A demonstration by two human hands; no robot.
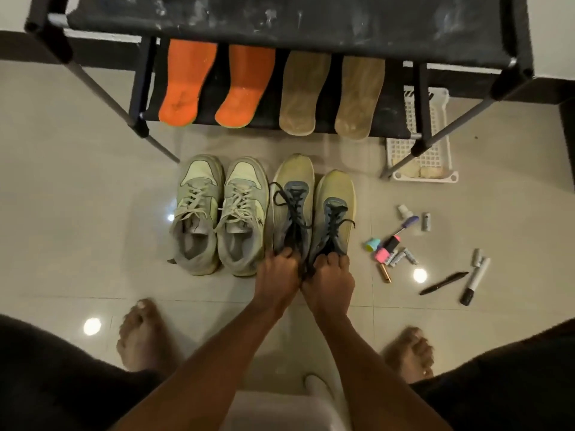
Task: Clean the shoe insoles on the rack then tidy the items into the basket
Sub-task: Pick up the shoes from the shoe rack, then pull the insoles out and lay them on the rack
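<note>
Four insoles (270,91) lay on rack (280,23), uncleaned. My left hand (277,275), right hand (329,276) each gripped yellow shoes (311,206) at heel. Judged setup step; next reach insoles. Basket (441,98) right, small items (401,244) near.
</note>
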